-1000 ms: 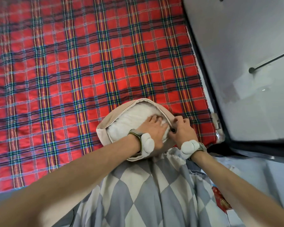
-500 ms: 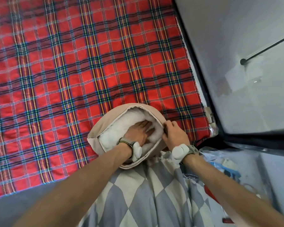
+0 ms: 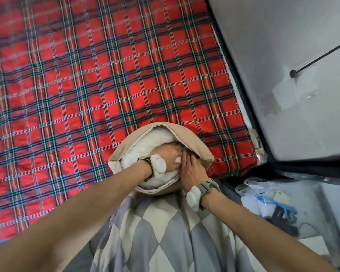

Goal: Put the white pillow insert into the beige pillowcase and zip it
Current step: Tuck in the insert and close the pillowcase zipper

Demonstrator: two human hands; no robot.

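Observation:
The beige pillowcase (image 3: 192,142) stands at the near edge of the red plaid bed, its mouth open toward me. The white pillow insert (image 3: 145,146) fills it and bulges out of the opening. My left hand (image 3: 171,156) presses flat on the insert inside the opening, fingers reaching under the case's right flap. Beside it, my right hand (image 3: 192,169) also pushes into the opening with straight fingers, their tips hidden under the beige fabric. The zipper is not visible.
A red plaid bedspread (image 3: 106,85) covers the bed. A grey wall (image 3: 283,55) with a black cable runs along the right. Plastic bags and clutter (image 3: 269,203) lie on the floor at right. My grey-and-white diamond garment (image 3: 165,232) is below.
My right hand has let go of the pillowcase's right edge and now pushes into the opening beside the left hand. The left hand has reached deeper to the right.

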